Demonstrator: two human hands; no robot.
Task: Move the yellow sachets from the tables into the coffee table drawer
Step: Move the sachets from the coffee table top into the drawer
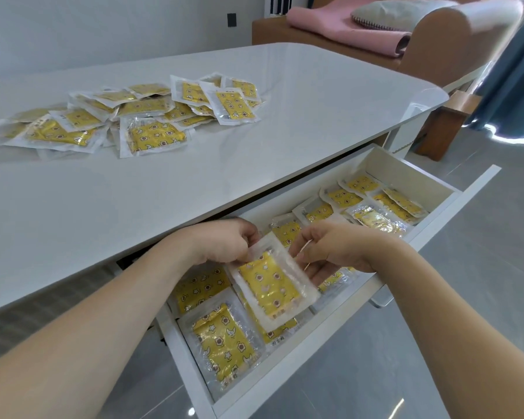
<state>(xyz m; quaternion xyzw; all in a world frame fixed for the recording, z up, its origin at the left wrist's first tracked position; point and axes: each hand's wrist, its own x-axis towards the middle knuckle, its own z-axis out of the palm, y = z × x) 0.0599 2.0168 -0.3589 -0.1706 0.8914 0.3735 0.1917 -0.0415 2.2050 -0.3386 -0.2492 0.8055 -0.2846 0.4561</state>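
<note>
Hands are met over the open coffee table drawer (430, 234), and a single yellow sachet (273, 285) is held between them above the drawer's contents. The left hand (224, 241) is curled, its fingertips pinching the sachet's clear upper corner; the right hand (330, 249) is partly closed, thumb and fingers gripping the sachet's right border from the side, with the lower fingers spread under it. The sachet is tilted, its lower end hanging toward the drawer's near front panel.

Just beyond the left hand, the rounded edge of the white tabletop (285, 122) overhangs the back of the drawer, so room above the drawer is limited on that side. To the right of the right hand, the drawer's white front rim is run diagonally, and beyond it grey floor (481, 297) is seen. Between the hands and the near corner of the drawer, open space is left above the packets.

Inside the drawer, yellow sachets are laid flat and overlapping along its whole length: several below the hands (221, 343) and more past the right hand toward the far end (378, 204). Well beyond the left hand, a loose heap of sachets (127, 116) is left on the tabletop. Farther off, a brown sofa (436, 34) with a pink cushion (345, 25) is seen.
</note>
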